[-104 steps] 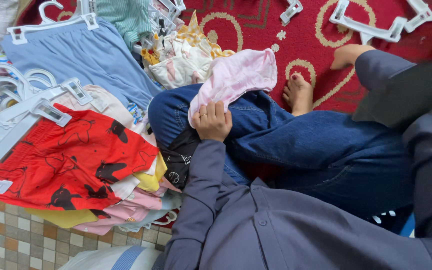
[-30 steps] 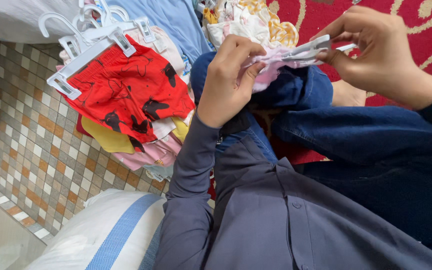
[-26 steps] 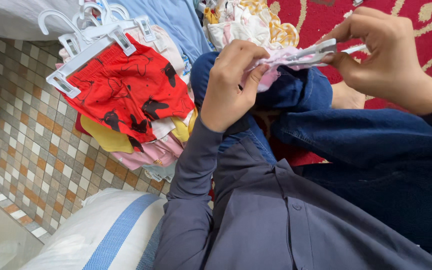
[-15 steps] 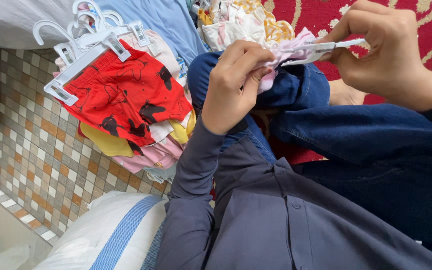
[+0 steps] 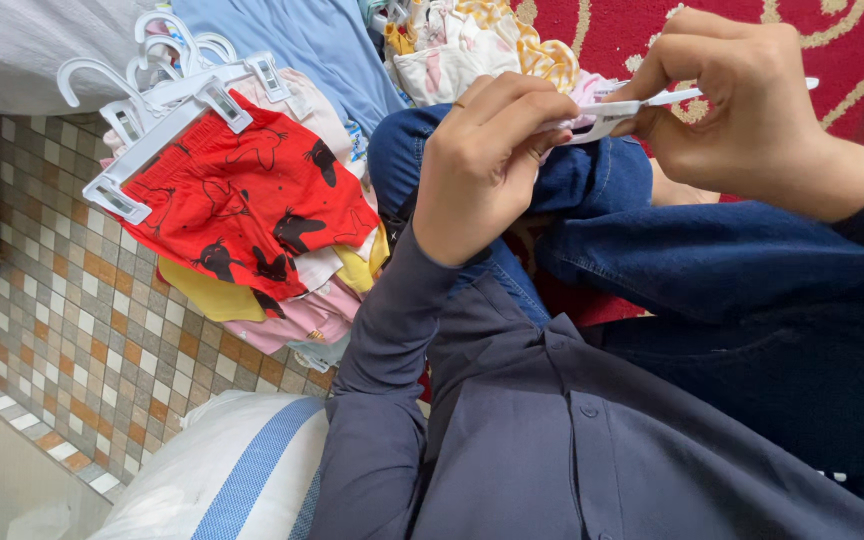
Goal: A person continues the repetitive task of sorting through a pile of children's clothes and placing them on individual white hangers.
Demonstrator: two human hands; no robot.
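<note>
Left of the raised knee, the stack of small garments on white clip hangers, topped by red shorts [image 5: 252,215], blocks the way at mid-left. Far behind it a blue garment [image 5: 302,40] and a heap of pale printed clothes [image 5: 472,45] fill the far centre. The tiled floor [image 5: 42,330] near left lies open between the stack and the white blue-striped sack [image 5: 222,470]. The red carpet [image 5: 852,50] at far right shows bare.
</note>
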